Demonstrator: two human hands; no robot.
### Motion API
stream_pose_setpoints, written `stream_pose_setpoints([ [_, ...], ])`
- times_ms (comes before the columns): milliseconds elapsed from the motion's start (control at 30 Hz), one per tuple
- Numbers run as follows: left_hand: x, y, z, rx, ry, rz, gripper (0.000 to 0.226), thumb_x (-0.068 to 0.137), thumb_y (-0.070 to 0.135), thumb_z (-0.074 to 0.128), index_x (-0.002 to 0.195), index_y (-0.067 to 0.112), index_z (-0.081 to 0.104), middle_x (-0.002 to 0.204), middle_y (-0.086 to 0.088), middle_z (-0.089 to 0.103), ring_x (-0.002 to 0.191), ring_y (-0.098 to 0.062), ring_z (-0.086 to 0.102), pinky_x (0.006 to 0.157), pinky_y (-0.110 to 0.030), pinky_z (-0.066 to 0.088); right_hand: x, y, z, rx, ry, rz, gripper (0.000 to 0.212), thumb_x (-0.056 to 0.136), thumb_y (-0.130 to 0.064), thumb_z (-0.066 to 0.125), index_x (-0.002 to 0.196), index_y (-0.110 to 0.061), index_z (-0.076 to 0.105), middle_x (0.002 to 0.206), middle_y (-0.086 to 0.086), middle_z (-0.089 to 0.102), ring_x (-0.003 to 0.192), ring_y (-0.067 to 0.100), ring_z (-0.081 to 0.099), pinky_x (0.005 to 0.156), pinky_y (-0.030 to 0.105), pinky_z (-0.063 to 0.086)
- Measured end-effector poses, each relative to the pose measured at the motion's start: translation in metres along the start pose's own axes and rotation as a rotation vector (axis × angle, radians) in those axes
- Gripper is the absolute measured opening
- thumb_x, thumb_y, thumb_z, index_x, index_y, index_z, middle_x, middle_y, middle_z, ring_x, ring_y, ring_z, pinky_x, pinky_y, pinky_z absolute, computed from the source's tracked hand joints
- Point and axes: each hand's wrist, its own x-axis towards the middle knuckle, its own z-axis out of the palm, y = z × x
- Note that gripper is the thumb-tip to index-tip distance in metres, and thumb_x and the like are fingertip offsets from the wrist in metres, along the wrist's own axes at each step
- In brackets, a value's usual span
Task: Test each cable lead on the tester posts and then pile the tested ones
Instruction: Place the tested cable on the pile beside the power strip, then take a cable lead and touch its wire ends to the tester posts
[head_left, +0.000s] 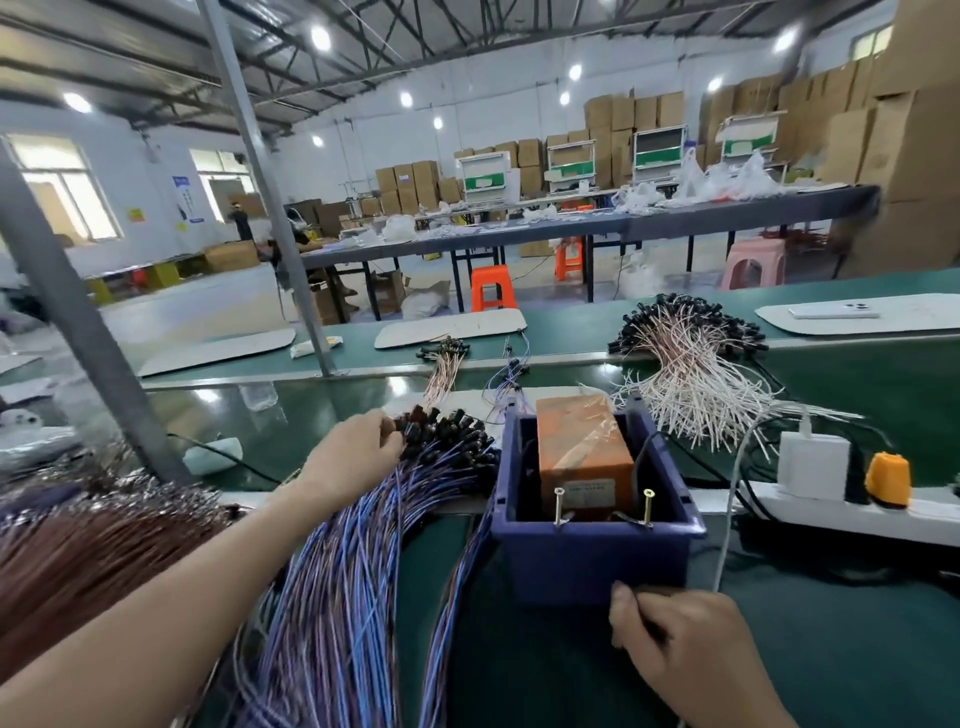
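Observation:
A thick bundle of blue and brown cable leads (358, 561) with black end caps lies on the green bench, left of centre. My left hand (358, 457) reaches into the black caps at its far end and pinches one. A dark blue bin (597, 556) holds an orange tester block (582, 447), with two upright screw posts (560, 506) (648, 506) at its near edge. My right hand (670, 634) rests curled on the bench in front of the bin; whether it holds anything is unclear. A pile of white and pink leads (691, 364) lies behind the bin to the right.
A white power strip (852, 514) with a white charger and an orange plug sits right of the bin. A brown wire bundle (88, 556) lies far left. A slanted metal post (67, 312) rises at left. Small lead groups (447, 358) lie by the conveyor edge.

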Motion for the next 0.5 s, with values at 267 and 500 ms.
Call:
stream_pose_setpoints([
  [267,-0.02,-0.017,0.029,0.05,0.034,-0.134,0.027,0.104,0.038,0.046,0.109,0.015,0.059,0.104,-0.005,0.066,0.091,-0.025,0.062,0.084,-0.041,0.053,-0.013,-0.012,-0.015,-0.116,0.022,0.05,0.05,0.094,-0.037,0.046,0.048,-0.029,0.065,0.049,-0.02,0.06,0.042,-0.002,0.055,0.042,0.024,0.045],
  [500,-0.015,-0.005,0.038,0.126,0.098,-0.133,0.033,0.105,0.042,0.043,0.109,0.012,0.056,0.114,-0.008,0.062,0.101,-0.032,0.062,0.081,-0.041,0.049,-0.018,-0.017,-0.021,-0.158,0.023,0.082,0.052,0.096,-0.039,0.044,0.049,-0.031,0.065,0.049,-0.022,0.059,0.043,-0.003,0.055,0.043,0.015,0.043],
])
